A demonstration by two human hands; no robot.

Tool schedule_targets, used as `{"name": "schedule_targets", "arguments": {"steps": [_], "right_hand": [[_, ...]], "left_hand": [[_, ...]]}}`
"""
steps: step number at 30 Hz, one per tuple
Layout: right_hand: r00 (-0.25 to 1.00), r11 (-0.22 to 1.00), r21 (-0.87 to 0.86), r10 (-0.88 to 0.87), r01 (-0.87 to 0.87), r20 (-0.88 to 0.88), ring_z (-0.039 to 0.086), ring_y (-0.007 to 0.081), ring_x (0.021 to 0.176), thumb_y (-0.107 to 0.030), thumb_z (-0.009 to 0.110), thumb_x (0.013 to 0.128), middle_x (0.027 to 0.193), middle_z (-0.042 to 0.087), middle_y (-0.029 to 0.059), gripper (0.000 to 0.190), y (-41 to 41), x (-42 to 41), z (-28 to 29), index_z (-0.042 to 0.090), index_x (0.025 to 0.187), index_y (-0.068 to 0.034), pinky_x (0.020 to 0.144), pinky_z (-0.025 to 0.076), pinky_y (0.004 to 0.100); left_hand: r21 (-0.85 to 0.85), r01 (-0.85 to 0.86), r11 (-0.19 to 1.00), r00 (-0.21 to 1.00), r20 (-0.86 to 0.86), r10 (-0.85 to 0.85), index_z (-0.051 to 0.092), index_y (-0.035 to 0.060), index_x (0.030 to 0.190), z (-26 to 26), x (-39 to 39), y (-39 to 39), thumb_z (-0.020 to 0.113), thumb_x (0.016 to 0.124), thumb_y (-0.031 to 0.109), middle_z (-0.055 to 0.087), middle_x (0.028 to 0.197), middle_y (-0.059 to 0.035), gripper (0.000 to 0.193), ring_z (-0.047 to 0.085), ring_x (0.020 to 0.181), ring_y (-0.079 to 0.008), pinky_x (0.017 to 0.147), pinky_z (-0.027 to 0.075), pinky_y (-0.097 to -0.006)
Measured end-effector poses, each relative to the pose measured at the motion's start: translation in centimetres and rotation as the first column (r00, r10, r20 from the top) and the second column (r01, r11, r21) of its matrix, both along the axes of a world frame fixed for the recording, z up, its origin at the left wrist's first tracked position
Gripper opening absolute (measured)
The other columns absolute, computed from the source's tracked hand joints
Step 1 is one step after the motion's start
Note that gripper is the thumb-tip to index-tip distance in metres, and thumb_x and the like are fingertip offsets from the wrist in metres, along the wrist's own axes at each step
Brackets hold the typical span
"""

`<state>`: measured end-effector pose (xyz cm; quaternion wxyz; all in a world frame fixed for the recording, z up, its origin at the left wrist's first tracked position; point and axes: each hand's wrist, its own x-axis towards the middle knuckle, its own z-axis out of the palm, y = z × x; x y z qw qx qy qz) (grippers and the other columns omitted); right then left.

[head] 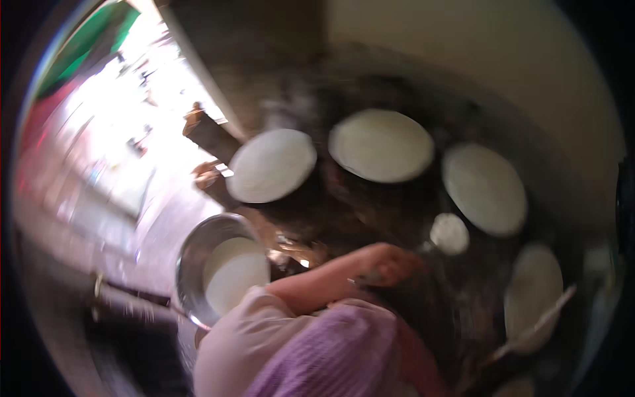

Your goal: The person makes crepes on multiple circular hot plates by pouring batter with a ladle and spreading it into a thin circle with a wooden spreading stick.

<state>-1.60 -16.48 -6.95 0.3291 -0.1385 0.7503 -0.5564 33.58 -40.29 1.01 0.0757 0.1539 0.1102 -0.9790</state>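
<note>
My left hand (389, 265) reaches across the middle, fingers curled, blurred by motion. It seems closed on the handle of a ladle, whose round bowl (449, 234), filled with something white, lies just beyond the fingers. My right hand is out of view. Ahead, round white-surfaced pans or discs stand in an arc on a dark stove: one at left (273, 166), one at the back (381, 146), one at right (484, 189) and one at far right (533, 297). Beside my left arm, a metal pot (191, 263) holds white liquid (238, 273).
Firewood pieces (211, 136) jut from the stove's left side, with a bright glow (302, 262) near the pot. A long pale utensil (540, 325) crosses the far-right disc. A wall (471, 59) rises behind the stove. Purple cloth (327, 347) covers the near foreground.
</note>
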Motion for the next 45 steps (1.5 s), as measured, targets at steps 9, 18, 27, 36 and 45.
{"name": "schedule_targets", "arguments": {"steps": [9,18,27,36,45], "right_hand": [[0.818,0.829,-0.084,-0.559,0.553,-0.132,0.058,0.0116,0.081,-0.014,0.07,0.082,0.093,0.064,0.0004,0.03,18.6,-0.5,2.5,0.063,0.107,-0.001,0.073,0.047,0.0266],[0.438,0.44,-0.012,-0.896,0.898,-0.077,0.058,0.0095,0.077,-0.009,0.073,0.078,0.089,0.066,0.0027,0.028,24.8,1.4,1.0,0.065,0.104,-0.003,0.067,0.046,0.024],[0.656,0.678,0.453,-0.057,0.579,-0.753,0.059,0.0312,0.109,-0.016,0.065,0.081,0.124,0.057,0.0145,0.049,17.7,-7.2,1.8,0.055,0.129,-0.019,0.088,0.049,0.0443],[0.816,0.504,0.706,0.004,0.497,-0.577,0.065,0.0351,0.093,-0.014,0.051,0.086,0.105,0.067,0.0153,0.04,17.7,-11.8,7.9,0.06,0.124,-0.024,0.086,0.05,0.043],[0.66,0.684,0.535,0.103,0.497,-0.745,0.067,0.0306,0.089,-0.023,0.067,0.08,0.103,0.068,0.016,0.045,23.1,-22.0,16.1,0.06,0.122,-0.01,0.079,0.053,0.0398]], "left_hand": [[0.071,0.187,0.98,0.982,-0.02,-0.186,0.022,0.0019,0.146,4.7,-10.5,6.1,0.033,0.104,0.017,0.038,0.073,-0.0011,0.047,0.038,0.049,-0.0061,0.033,0.035,-0.0188],[-0.242,0.395,0.886,0.798,-0.386,-0.462,-0.008,0.0127,0.152,5.6,-21.8,4.2,0.036,0.104,0.016,0.039,0.073,-0.0038,0.065,0.035,0.044,-0.0048,0.033,0.031,-0.02],[-0.121,0.544,0.83,0.781,-0.289,-0.554,-0.004,0.0097,0.152,10.0,-31.9,2.5,0.031,0.106,0.021,0.036,0.073,-0.0034,0.059,0.035,0.047,-0.0072,0.035,0.034,-0.0207],[0.007,0.592,0.806,0.803,0.077,-0.591,0.007,0.0014,0.151,6.3,-30.7,-1.5,0.025,0.106,0.023,0.034,0.073,-0.0013,0.053,0.035,0.048,-0.0059,0.039,0.036,-0.0226],[-0.072,0.555,0.829,0.827,0.157,-0.54,0.01,0.0011,0.15,6.7,-29.9,-2.0,0.024,0.106,0.019,0.036,0.074,-0.0025,0.05,0.034,0.045,-0.0067,0.036,0.035,-0.0234]]}}
